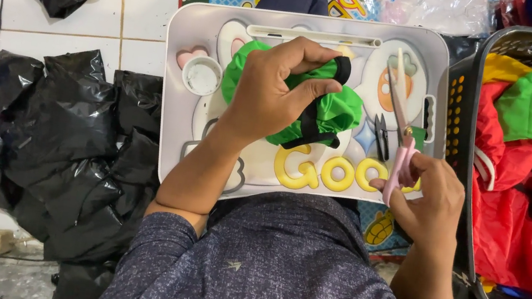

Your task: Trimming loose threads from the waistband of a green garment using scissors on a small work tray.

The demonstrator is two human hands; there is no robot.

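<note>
Fingers of left hand [272, 95] clench green cloth [338, 107] mid-tray; right hand [427, 196] grips pink scissors [400, 144] at tray [186, 27] edge

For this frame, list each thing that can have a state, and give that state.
green fabric piece: bunched, gripped by the left hand.
black strap: hanging from the fabric.
pink scissors: held in the right hand, blades shut.
small black snips: lying on the tray.
basket: filled with red and green fabric.
</note>
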